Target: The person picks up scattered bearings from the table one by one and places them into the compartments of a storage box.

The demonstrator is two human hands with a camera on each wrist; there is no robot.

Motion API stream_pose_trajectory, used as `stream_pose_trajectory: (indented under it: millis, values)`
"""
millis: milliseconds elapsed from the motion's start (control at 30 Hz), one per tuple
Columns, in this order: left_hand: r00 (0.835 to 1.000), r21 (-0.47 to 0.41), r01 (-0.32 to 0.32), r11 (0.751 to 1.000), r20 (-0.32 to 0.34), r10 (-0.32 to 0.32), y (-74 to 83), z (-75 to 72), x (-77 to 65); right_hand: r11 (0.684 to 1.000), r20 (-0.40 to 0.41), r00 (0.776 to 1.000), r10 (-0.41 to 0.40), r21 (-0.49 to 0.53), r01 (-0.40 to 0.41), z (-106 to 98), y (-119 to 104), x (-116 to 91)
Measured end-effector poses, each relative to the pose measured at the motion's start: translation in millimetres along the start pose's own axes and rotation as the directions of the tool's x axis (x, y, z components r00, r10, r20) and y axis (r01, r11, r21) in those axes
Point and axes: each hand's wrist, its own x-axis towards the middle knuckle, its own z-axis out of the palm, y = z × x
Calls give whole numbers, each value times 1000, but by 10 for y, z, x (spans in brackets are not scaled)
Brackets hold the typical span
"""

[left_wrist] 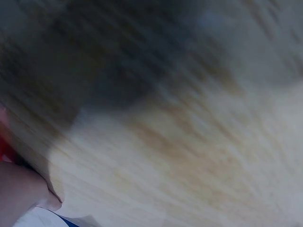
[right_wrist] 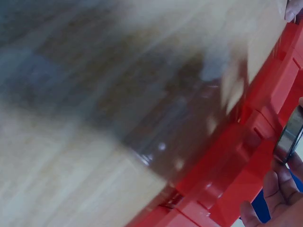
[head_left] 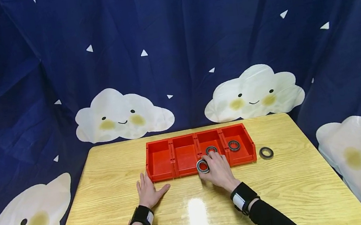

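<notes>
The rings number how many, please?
4: one ring in the right hand, one in the tray's rightmost compartment, one in the next, one on the table; more may be hidden.

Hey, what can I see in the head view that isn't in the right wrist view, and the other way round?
Only the head view shows the loose ring on the table right of the red tray, the third-compartment ring and fourth-compartment ring, counting from the left, and the smiling cloud prints.

Only the right wrist view shows the held ring close up and nearly edge-on, with its shiny outer side.

Both show the right hand with that ring, the tray and the table.
</notes>
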Motion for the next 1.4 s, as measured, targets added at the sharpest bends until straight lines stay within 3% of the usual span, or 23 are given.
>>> stream_pose_trajectory:
  millis: [467, 800, 1000, 1133, 1400]
  values:
    - [999, -4, -42, 999, -21, 42, 19, -16, -4, 999, 13, 999, -50, -8, 50, -14, -119, 421]
    - [998, -8, -48, 999, -51, 47, -21, 22, 26, 985, 116, 991, -65, -149, 82, 188, -179, 834]
    - [1000, 3, -4, 1000, -12, 4, -30, 21, 34, 955, 211, 976, -51, -277, 110, 340, -230, 970]
    - [1000, 0, -9, 1000, -22, 9, -29, 9, 25, 923, 282, 958, -54, -353, 155, 421, -282, 1003]
    - [1000, 14, -26, 1000, -13, 27, -14, -5, 16, 878, 329, 943, -43, -438, 193, 580, -312, 1001]
